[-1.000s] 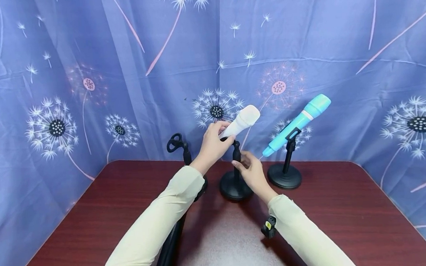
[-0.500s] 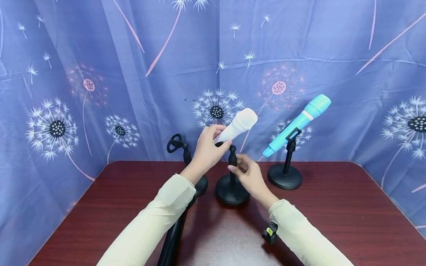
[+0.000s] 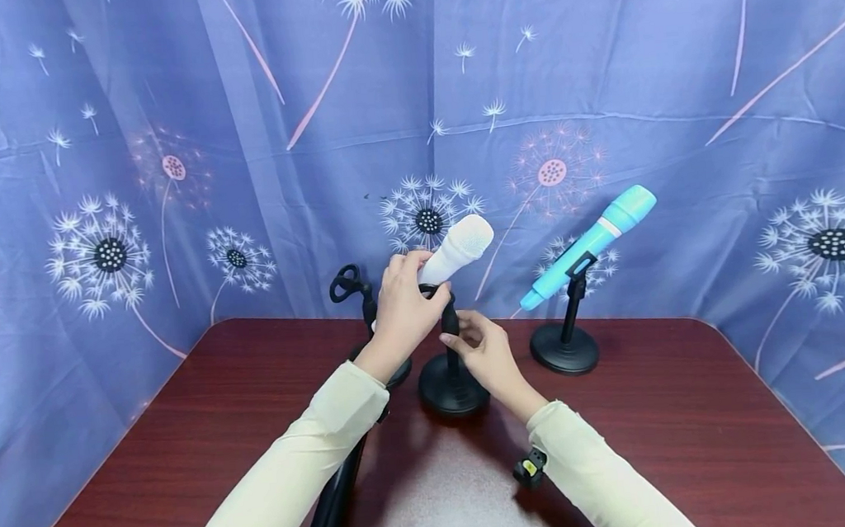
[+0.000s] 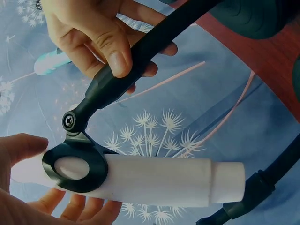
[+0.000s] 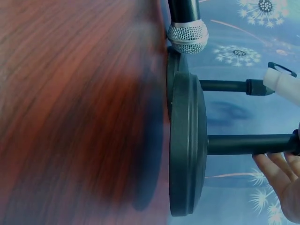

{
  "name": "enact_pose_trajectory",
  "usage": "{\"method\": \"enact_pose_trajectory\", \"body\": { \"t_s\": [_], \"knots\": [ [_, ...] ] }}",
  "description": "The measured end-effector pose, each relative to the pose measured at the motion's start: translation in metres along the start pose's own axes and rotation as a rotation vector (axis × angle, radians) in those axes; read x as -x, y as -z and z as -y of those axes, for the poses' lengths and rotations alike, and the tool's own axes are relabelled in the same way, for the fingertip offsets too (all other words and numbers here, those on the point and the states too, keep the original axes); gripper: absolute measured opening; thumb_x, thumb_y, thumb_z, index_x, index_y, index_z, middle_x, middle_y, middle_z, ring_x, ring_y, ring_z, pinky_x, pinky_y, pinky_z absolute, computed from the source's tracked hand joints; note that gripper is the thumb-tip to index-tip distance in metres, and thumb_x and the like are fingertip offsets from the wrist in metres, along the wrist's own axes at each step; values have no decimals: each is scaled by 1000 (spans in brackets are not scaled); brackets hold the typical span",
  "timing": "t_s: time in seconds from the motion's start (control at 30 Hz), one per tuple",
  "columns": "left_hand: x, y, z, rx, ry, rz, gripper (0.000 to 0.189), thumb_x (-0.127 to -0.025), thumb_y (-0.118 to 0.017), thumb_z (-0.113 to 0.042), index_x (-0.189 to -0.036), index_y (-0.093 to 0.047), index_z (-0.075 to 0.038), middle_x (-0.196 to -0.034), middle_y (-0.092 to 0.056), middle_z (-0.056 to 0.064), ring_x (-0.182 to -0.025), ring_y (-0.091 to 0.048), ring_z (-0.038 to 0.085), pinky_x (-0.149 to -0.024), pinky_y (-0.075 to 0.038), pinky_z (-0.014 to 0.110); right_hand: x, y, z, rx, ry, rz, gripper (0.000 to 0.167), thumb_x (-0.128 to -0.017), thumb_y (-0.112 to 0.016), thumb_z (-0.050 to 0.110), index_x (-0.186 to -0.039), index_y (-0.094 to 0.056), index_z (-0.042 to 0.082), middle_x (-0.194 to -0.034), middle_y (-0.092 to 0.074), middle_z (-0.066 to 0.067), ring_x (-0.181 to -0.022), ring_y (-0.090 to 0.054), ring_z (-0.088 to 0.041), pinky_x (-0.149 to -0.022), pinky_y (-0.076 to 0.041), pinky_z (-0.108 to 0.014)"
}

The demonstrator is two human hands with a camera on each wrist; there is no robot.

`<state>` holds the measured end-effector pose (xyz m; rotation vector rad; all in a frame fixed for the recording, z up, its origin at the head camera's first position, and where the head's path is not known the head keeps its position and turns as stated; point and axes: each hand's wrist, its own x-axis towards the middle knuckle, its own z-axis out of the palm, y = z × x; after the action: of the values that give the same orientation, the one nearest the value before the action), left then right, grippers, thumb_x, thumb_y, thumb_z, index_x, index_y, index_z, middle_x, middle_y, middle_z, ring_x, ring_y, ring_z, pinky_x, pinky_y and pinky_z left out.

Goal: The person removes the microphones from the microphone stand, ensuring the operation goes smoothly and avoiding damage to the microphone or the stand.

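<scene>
My left hand (image 3: 404, 310) grips a white microphone (image 3: 460, 248), its mesh head tilted up to the right. In the left wrist view the microphone's body passes through the black clip (image 4: 99, 169) of the middle stand, and its tail end sticks out past the clip. The right hand (image 3: 493, 355) pinches the upright of that black microphone stand (image 3: 453, 389) just under the joint, thumb on the near side. The stand's round base (image 5: 188, 145) is close to the tabletop in the right wrist view.
To the right, a light blue microphone (image 3: 585, 251) rests in another stand (image 3: 565, 351). Behind my left wrist is a third stand with a bare clip (image 3: 348, 282). A black microphone (image 3: 335, 502) with a silver mesh head lies on the brown table (image 3: 705, 440), before a patterned curtain (image 3: 312, 181).
Both hands have shifted left and slightly nearer, bringing the white microphone and the middle stand with them. The blue microphone and its stand have stayed put.
</scene>
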<state>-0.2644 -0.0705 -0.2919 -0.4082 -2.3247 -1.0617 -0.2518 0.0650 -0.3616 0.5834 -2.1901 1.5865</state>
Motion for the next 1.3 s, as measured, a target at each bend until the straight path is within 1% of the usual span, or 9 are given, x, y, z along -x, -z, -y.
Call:
{"method": "enact_pose_trajectory", "body": {
  "t_s": [0.1,0.2,0.43,0.57,0.77,0.83,1.0,1.17,1.3],
  "knots": [
    [2,0,-1,-27,2,-36,40,-83,-73,-19,-118,-59,-7,-106,-55,14,-99,-52,29,-81,-45,46,1,-1,2,2,12,-3,29,-85,-70,-2,-112,-62,-9,-97,-68,-23,-87,-68,-36,-78,-53,-45],
    [3,1,-1,-36,8,-46,39,-83,-74,-20,-116,-58,-7,-105,-56,13,-97,-54,28,-81,-44,48,1,-2,3,-4,15,-2,29,-84,-70,-2,-112,-63,-9,-96,-68,-23,-87,-68,-36,-77,-54,-45],
    [4,4,2,-31,21,-38,37,-83,-76,-23,-112,-58,-7,-103,-58,12,-94,-58,27,-84,-44,51,-4,-8,-39,-5,16,-4,28,-84,-74,7,-111,-66,3,-90,-71,-10,-83,-69,-22,-76,-55,-36],
    [5,4,4,-29,32,-44,37,-82,-76,-25,-110,-59,-8,-102,-60,12,-92,-60,28,-83,-46,50,-3,-8,-40,0,13,-6,27,-83,-74,4,-109,-67,4,-88,-71,-9,-81,-69,-21,-75,-55,-36],
    [5,6,3,-23,40,-54,36,-80,-77,-27,-107,-60,-10,-99,-62,9,-89,-61,27,-80,-47,48,-2,-7,-41,-27,23,4,26,-85,-73,9,-109,-67,5,-89,-70,-11,-83,-70,-25,-77,-55,-43],
    [5,7,3,-21,48,-52,36,-80,-77,-27,-106,-59,-10,-99,-63,9,-89,-61,26,-79,-47,48,-1,-6,-40,-28,19,7,26,-85,-73,9,-110,-67,5,-89,-71,-11,-84,-70,-24,-78,-55,-42],
    [6,9,0,-12,82,-40,36,-81,-76,-28,-107,-58,-11,-102,-65,9,-90,-63,26,-79,-46,47,1,-5,-39,-10,15,2,28,-84,-74,7,-111,-66,5,-90,-71,-9,-85,-70,-21,-78,-55,-35],
    [6,10,0,2,115,-25,37,-82,-75,-29,-109,-57,-11,-106,-67,8,-92,-63,27,-81,-44,48,2,-4,-41,3,34,-6,28,-84,-73,4,-111,-66,4,-90,-70,-9,-85,-70,-22,-76,-55,-35],
    [6,12,1,40,143,-18,39,-84,-74,-30,-112,-57,-11,-106,-67,8,-89,-64,26,-79,-45,46,2,-4,-42,7,38,-8,28,-85,-73,5,-111,-66,4,-91,-70,-10,-84,-69,-23,-75,-55,-34]
  ]
}}
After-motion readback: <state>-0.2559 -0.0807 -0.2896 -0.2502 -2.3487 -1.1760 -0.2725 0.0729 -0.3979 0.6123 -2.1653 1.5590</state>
